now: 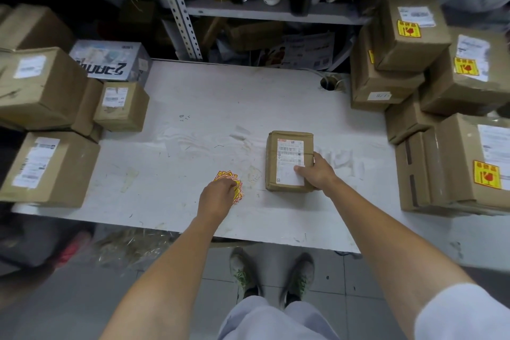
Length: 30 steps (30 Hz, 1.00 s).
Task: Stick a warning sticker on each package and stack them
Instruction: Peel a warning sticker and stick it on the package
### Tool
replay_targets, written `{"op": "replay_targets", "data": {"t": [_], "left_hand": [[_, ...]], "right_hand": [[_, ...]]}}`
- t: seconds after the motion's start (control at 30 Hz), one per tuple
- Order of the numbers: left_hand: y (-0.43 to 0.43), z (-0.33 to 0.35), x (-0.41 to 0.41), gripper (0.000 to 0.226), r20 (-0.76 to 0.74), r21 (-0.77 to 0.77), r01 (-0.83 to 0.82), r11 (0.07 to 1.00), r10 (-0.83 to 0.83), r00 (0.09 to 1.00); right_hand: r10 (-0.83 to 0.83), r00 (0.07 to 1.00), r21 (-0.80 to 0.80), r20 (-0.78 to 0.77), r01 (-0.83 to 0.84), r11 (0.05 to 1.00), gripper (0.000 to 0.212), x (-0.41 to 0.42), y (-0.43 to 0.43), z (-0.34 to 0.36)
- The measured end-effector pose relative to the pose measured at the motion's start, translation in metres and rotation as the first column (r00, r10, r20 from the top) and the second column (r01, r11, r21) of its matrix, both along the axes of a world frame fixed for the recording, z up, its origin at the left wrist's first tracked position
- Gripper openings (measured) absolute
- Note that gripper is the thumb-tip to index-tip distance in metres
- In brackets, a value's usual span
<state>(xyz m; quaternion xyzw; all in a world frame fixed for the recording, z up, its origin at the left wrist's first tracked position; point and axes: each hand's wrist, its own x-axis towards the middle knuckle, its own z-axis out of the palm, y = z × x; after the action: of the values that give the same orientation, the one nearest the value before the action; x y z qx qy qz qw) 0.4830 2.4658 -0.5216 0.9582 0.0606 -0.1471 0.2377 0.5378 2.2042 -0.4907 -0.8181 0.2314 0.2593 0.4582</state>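
On the worktop (pixel 207 107), right hand (pixel 317 174) grips an unstickered package (pixel 287 141), left hand (pixel 218 196) pinches the sticker pile (pixel 230 177); stickered boxes (pixel 408 47) stacked right, bare ones (pixel 41 96) on the left to go.

This is looking like a parcel storeroom: labelled cardboard packages (pixel 41 91) are sitting stacked on both sides of a white table (pixel 207 119), with slotted metal shelving (pixel 180 16) standing behind.

Sticker pile (pixel 229 177) partly beneath left hand (pixel 216 197); label (pixel 289 165) print illegible.

Even overhead light, soft shadows; wide-angle edges bend and blur.
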Motion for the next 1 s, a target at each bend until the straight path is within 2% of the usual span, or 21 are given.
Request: {"op": "replay_targets", "data": {"t": [0.1,0.2,0.3,0.33,0.4,0.47,0.53,0.6,0.7,0.8,0.93,1.0], "left_hand": [[-0.003,0.012,0.016,0.026,0.056,-0.087,-0.069,0.994,0.074,0.996],[-0.018,0.031,0.036,0.022,0.109,-0.231,-0.121,0.965,0.149,0.983],[-0.042,0.054,0.055,0.024,0.156,-0.389,-0.131,0.912,0.205,0.966],[-0.05,0.059,0.06,0.025,0.159,-0.433,-0.128,0.892,0.216,0.963],[-0.066,0.067,0.07,0.024,0.151,-0.487,-0.115,0.866,0.213,0.965],[-0.08,0.072,0.077,0.023,0.128,-0.528,-0.096,0.844,0.192,0.973],[-0.094,0.077,0.08,0.023,0.108,-0.544,-0.082,0.835,0.166,0.98],[-0.105,0.078,0.081,0.022,0.088,-0.535,-0.076,0.841,0.145,0.986],[-0.116,0.075,0.081,0.028,0.025,-0.528,-0.089,0.845,0.121,0.992],[-0.122,0.074,0.081,0.033,-0.008,-0.553,-0.12,0.824,0.139,0.99],[-0.126,0.077,0.083,0.031,-0.09,-0.654,-0.202,0.729,0.191,0.978],[-0.128,0.076,0.084,0.026,-0.099,-0.654,-0.189,0.732,0.165,0.981]], "right_hand": [[-0.004,1.0,0.026,-0.024,0.005,1.0,0.054,0.001,-0.001,0.007],[-0.002,1.0,-0.014,-0.003,0.002,1.0,0.072,0.001,-0.002,0.021],[0.053,0.99,-0.165,0.133,-0.031,0.986,0.062,0.002,-0.003,0.036],[0.054,0.984,-0.173,0.172,-0.024,0.985,0.056,0.003,-0.003,0.04],[0.023,0.98,-0.094,0.195,-0.004,0.996,0.045,0.006,-0.003,0.047],[-0.029,0.984,0.049,0.175,0.021,0.999,0.034,0.009,-0.004,0.052],[-0.084,0.986,0.18,0.144,0.058,0.982,0.021,0.01,-0.004,0.058],[-0.128,0.983,0.25,0.129,0.092,0.964,0.017,0.01,-0.005,0.062],[-0.204,0.97,0.304,0.132,0.156,0.94,0.01,0.009,-0.012,0.062],[-0.263,0.956,0.311,0.126,0.214,0.926,0.015,0.008,-0.022,0.06],[-0.243,0.959,0.263,0.145,0.199,0.944,0.012,0.007,-0.03,0.057],[-0.217,0.964,0.268,0.152,0.171,0.948,0.011,0.006,-0.033,0.057]]}}
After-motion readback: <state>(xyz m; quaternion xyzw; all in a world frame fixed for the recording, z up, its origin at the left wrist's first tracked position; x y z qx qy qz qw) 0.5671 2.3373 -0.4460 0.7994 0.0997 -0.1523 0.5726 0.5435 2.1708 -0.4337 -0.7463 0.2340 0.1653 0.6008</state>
